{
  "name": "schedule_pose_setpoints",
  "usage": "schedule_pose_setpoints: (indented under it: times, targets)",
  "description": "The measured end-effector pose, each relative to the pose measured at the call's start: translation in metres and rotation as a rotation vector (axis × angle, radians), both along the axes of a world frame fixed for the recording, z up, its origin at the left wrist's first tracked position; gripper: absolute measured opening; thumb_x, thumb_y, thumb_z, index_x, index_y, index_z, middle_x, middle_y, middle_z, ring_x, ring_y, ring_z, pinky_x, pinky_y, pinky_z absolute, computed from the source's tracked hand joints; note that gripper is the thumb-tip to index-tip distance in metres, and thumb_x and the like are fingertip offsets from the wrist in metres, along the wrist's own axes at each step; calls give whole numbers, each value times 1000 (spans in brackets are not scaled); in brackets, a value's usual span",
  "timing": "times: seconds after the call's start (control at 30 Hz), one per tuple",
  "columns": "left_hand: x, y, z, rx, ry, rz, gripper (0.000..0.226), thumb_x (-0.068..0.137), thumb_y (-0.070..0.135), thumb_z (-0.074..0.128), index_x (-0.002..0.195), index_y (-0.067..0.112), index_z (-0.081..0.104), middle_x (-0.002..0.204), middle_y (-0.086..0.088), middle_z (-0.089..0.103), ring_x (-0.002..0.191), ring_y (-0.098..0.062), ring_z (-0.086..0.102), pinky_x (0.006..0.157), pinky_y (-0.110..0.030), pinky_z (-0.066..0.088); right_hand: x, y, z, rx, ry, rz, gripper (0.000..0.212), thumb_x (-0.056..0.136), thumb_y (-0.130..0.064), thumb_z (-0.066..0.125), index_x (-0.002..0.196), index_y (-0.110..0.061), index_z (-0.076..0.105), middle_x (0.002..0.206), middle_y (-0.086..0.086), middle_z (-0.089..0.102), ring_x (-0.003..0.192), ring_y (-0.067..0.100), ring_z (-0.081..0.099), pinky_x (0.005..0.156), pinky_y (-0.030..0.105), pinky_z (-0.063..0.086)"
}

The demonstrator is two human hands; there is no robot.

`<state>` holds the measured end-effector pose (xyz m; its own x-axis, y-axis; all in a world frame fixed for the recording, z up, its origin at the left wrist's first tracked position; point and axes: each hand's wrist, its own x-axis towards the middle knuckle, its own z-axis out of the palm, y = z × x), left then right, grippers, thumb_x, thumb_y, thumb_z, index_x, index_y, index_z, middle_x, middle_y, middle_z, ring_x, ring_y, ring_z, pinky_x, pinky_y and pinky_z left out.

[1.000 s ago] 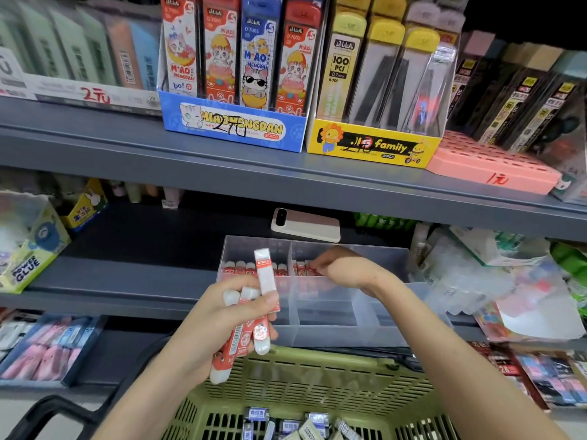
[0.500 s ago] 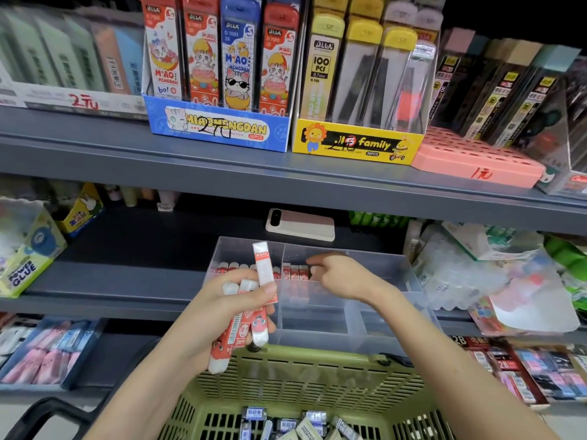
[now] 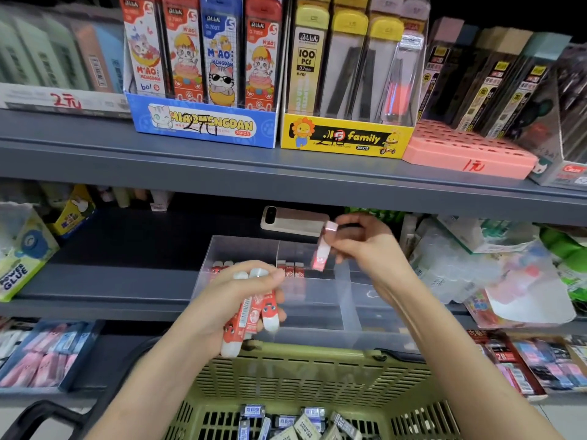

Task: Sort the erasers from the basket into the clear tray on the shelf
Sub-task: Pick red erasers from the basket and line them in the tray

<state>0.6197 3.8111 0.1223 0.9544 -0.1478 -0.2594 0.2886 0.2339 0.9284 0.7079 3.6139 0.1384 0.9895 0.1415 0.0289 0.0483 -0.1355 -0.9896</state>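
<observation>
Over the tray [image 3: 320, 301], right grip [image 3: 365, 246] newly pinches one eraser [image 3: 322, 249]; left grip [image 3: 228, 296] clamps erasers [image 3: 254, 311].

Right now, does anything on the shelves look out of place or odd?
Yes: a phone lies flat on the shelf just behind the clear tray, among stationery stock. It looks left there, not merchandise. Nothing appears spilled or damaged.
</observation>
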Motion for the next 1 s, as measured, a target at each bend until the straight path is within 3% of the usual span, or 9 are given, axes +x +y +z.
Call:
schedule_pose_setpoints:
  times: [0.1, 0.2, 0.3, 0.43, 0.6, 0.73, 0.83, 0.93, 1.0]
  targets:
    - [-1, 1, -4, -115, 39, 121, 13, 61, 30, 74, 69, 20, 73, 72, -9, 69, 59, -24, 68, 41, -22, 48, 16, -3, -15, -199, 44, -52, 20, 78, -4, 73, 84, -12, 57, 68, 4, 63, 50, 8, 56, 49, 20, 46]
    - [0, 3, -6, -218, 68, 148, 15, 62, 26, 77, 73, 17, 72, 71, -9, 66, 51, -22, 64, 35, -17, 40, 25, 4, -30, -683, -15, -28, 16, 76, -28, 76, 76, -25, 60, 82, -3, 68, 77, 14, 61, 70, 25, 48]
    - [0, 8, -9, -283, 73, 151, 21, 60, 24, 81, 77, 15, 72, 72, -10, 65, 54, -23, 63, 38, -19, 43, 27, 8, -26, -1034, -129, -5, 13, 75, -39, 71, 70, -34, 60, 89, -10, 70, 87, 13, 62, 70, 22, 44]
    - [1, 12, -13, -315, 62, 124, 27, 53, 26, 82, 76, 15, 72, 71, -11, 65, 56, -23, 63, 40, -21, 45, 31, 3, -20, -1122, -96, 3, 13, 76, -38, 69, 75, -35, 57, 85, -10, 66, 89, 15, 62, 70, 21, 41]
    - [2, 13, -15, -334, 61, 113, 27, 54, 24, 82, 76, 13, 73, 71, -12, 64, 55, -24, 63, 39, -22, 46, 34, -3, -22, -1353, -316, 123, 12, 83, -40, 60, 92, -37, 66, 99, -11, 69, 106, 16, 53, 90, 26, 31]
    - [3, 15, -16, -330, 59, 102, 25, 57, 23, 81, 78, 11, 73, 73, -13, 65, 59, -25, 64, 46, -23, 50, 37, -2, -29, -1644, -551, 245, 27, 89, -40, 47, 102, -34, 69, 104, -9, 65, 109, 20, 41, 91, 30, 25]
    - [5, 14, -15, -359, 111, 125, 20, 62, 19, 80, 78, 8, 73, 73, -14, 64, 60, -26, 64, 44, -22, 49, 37, -4, -34, -1750, -639, 284, 39, 95, -45, 36, 103, -28, 70, 108, -3, 61, 112, 23, 39, 91, 32, 25]
    - [9, 13, -12, -440, 204, 179, 15, 70, 20, 71, 72, 5, 73, 71, -14, 64, 57, -24, 64, 38, -21, 47, 26, -8, -30, -1684, -809, 118, 29, 89, -40, 56, 81, -18, 75, 93, 2, 64, 99, 27, 51, 88, 36, 36]
    - [10, 12, -10, -459, 231, 190, 17, 71, 21, 70, 70, 4, 72, 71, -13, 65, 56, -24, 64, 37, -20, 46, 10, -7, -28, -1453, -904, -68, 23, 77, -31, 73, 61, -15, 72, 70, 4, 65, 78, 29, 58, 74, 36, 45]
